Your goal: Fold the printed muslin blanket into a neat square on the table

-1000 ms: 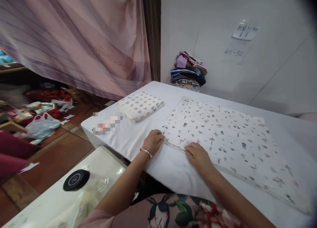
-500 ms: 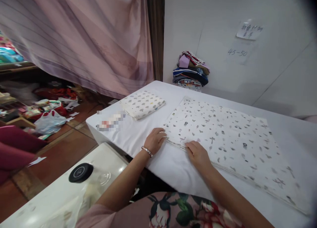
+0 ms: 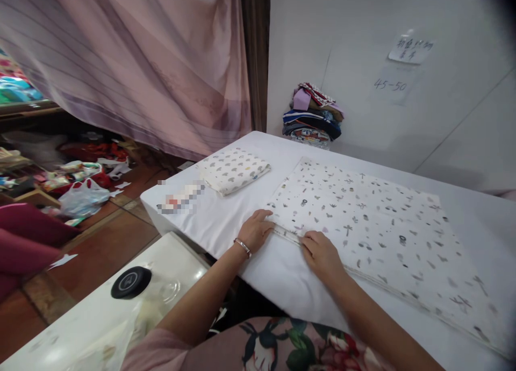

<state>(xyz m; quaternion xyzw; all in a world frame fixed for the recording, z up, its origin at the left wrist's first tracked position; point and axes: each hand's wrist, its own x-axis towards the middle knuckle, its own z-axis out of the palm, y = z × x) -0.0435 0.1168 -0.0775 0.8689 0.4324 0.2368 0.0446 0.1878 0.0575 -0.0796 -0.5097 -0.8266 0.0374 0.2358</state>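
A large white cloth (image 3: pixel 379 231) with small grey prints lies folded in layers across the white table (image 3: pixel 226 226). At its near left corner my left hand (image 3: pixel 257 231), with a bracelet on the wrist, pinches the layered edge. A short way to the right along that same edge, my right hand (image 3: pixel 322 252) has its fingers and thumb closed on the cloth. The layers show between the two hands. Beyond my left hand rests a smaller folded cloth (image 3: pixel 236 169) with grey rainbow-like prints.
A blurred-out item (image 3: pixel 181 197) lies at the table's left corner. A stack of folded textiles (image 3: pixel 312 115) stands against the wall behind. On a white surface at lower left sits a round black object (image 3: pixel 131 282). A pink curtain (image 3: pixel 161 64) hangs behind.
My hands stay on the near edge of the cloth. My left hand's fingers have drawn in a little more around the corner. The whole view has shifted slightly.
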